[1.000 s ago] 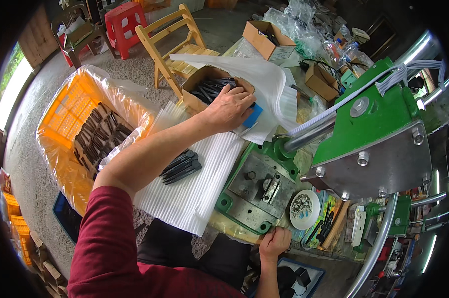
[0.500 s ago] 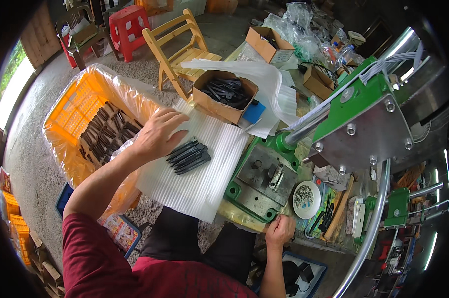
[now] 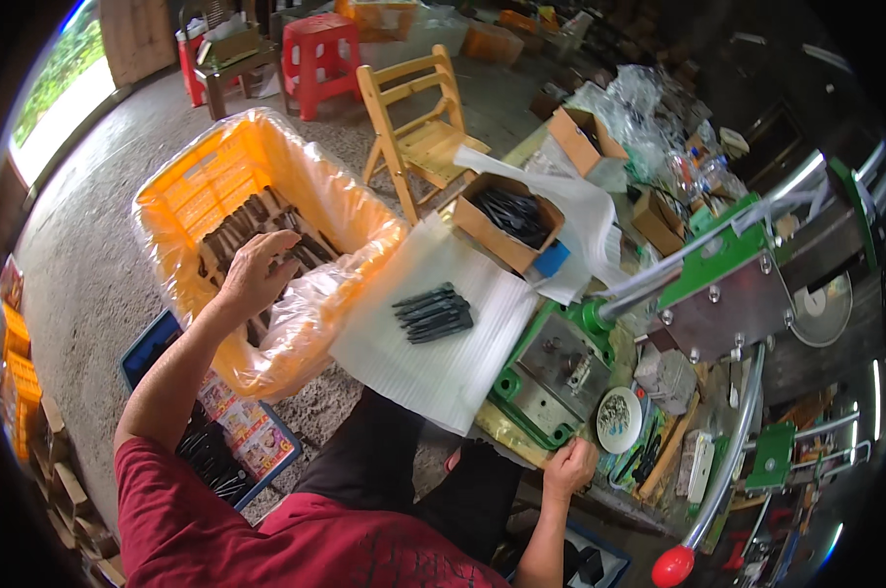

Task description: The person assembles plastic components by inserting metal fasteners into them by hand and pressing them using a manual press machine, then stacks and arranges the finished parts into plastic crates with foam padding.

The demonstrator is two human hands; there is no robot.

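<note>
My left hand [image 3: 255,272] is over the orange plastic crate [image 3: 159,201], fingers curved and apart, with nothing seen in it. Just beneath it lie several long brownish metal parts [image 3: 235,223] inside the crate's clear plastic liner. My right hand [image 3: 569,467] is closed at the table's front edge, beside the corner of a green press base [image 3: 506,384]; its fingers hide whatever may be in them. A row of dark slim tool-like parts [image 3: 433,314] rests on a white foam sheet [image 3: 389,348], between my hands.
A cardboard box [image 3: 487,240] of black parts stands behind the foam sheet. Right of the press base sits a white bowl [image 3: 635,421] of small metal pieces. A steel lever with a red knob [image 3: 672,566] hangs at the right. A wooden chair [image 3: 431,147] stands beyond the crate.
My left hand has moved left from beside the row of dark parts to over the crate. My right hand stays at the table edge. The view has shifted, showing the lever's red knob.
</note>
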